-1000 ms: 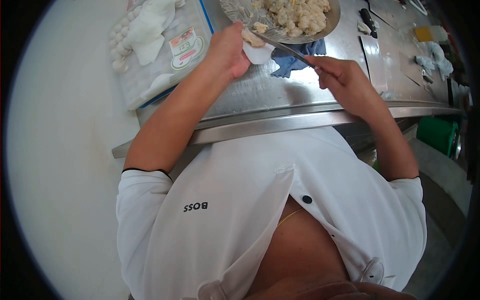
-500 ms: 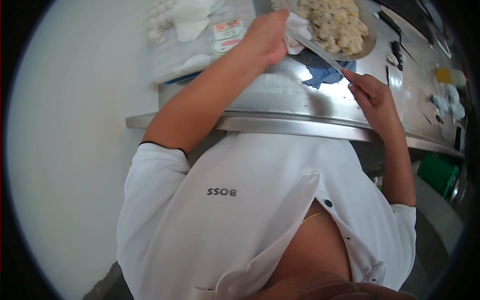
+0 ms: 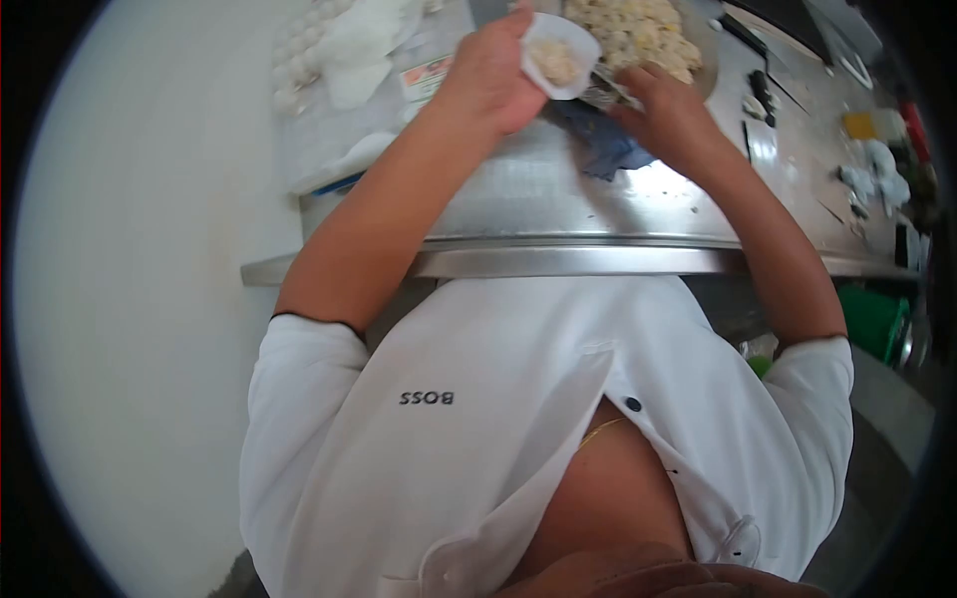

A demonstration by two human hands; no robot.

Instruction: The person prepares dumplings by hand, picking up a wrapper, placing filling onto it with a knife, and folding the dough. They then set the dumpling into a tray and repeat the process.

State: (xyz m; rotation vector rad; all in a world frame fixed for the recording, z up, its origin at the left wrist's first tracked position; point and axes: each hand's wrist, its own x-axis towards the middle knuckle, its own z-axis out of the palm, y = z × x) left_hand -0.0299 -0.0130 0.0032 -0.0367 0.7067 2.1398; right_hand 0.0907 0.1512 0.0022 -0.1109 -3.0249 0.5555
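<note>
In my left hand lies a thin white dumpling wrapper, cupped open, with a dab of pale filling on it. My right hand is closed around a flat metal spreading blade, whose tip is close to the wrapper's right edge; the fingers partly hide it. Just beyond my hands stands a metal bowl heaped with chunky pale filling. A crumpled blue cloth lies beneath and in front of the bowl.
On the left, a plastic-covered tray carries small white rounded pieces, white sheets and a printed label. Black-handled knives and a yellow-labelled container are on the right. The steel counter's edge runs before my body.
The left hand has tilted the wrapper up, so the filling on it shows. My right hand has moved left and up with the blade, toward the wrapper. The view has shifted slightly.
</note>
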